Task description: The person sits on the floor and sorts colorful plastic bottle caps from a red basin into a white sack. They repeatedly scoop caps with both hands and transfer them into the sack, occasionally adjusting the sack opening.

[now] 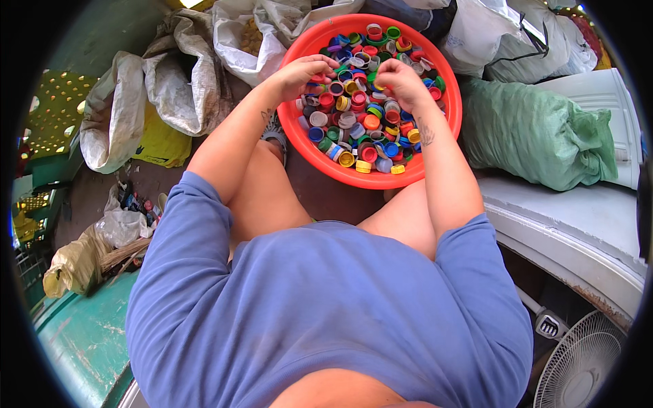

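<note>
A round red plastic basin (297, 148) stands before me, filled with loose plastic bottle caps (357, 120) in many colours. My left hand (306, 76) hovers over its left side, fingers curled around a red bottle cap (317, 78). Over the upper right of the pile is my right hand (400, 84), its thumb and fingertips drawn together. A yellow cap (378, 86) shows right by those fingertips; whether they grip it is unclear. Near the basin's front edge lie several yellow caps and a white-and-blue one.
Open woven sacks (178, 86) line the left, one white sack (250, 41) holding yellowish pieces. A stuffed green sack (535, 132) lies on a white ledge (541, 204) at right. Full white bags (515, 41) sit behind it. A fan (579, 362) stands low right. A broom (125, 252) lies left.
</note>
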`<state>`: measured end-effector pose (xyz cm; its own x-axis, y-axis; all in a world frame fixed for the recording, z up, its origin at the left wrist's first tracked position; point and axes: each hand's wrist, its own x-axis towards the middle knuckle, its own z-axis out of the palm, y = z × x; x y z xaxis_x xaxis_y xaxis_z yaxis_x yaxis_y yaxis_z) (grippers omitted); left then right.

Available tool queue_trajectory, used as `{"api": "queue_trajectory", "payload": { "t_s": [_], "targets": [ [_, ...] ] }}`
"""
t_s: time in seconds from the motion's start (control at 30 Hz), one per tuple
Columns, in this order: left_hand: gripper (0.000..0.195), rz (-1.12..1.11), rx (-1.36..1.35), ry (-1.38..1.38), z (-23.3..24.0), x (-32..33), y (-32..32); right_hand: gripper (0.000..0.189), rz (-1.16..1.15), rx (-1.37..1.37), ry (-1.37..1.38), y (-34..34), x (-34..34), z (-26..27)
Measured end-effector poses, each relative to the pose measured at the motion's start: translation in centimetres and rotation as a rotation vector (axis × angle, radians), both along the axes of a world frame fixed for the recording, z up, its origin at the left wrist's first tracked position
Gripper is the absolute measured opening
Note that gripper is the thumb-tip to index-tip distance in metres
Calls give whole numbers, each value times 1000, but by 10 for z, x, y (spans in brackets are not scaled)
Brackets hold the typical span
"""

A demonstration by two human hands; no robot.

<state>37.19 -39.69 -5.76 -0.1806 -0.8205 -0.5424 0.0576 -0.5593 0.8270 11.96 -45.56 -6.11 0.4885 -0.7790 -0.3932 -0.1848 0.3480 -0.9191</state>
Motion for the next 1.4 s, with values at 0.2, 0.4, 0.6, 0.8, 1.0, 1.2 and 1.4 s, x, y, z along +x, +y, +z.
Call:
{"api": "queue_trajectory", "payload": {
  "t_s": [0.2, 0.4, 0.6, 0.8, 1.0, 1.2, 1.4],
  "targets": [
    [38, -709, -629, -1337, -2, -30, 29, 43, 448, -873, 937, 44, 22, -4],
    [19, -627, -693, -1478, -9, -50, 32, 34, 374, -927, 930, 55, 37, -9],
    [22, -447, -657, -1311, -8, -19, 12, 35, 360, -867, 899, 48, 31, -16],
    [37, -83, -131, 45, -4, 22, -1, 29, 299, -626, 657, 28, 28, -20],
    [32, 90, -12, 620, -2, 38, -1, 28, 101, 374, -618, 7, -16, -10],
    [23, -207, -97, 115, -5, 19, -8, 26, 24, 579, -685, 6, -18, -7],
    [20, -787, -423, -1320, -6, -25, 17, 25, 15, 535, -648, 15, -26, 10]
  ]
}}
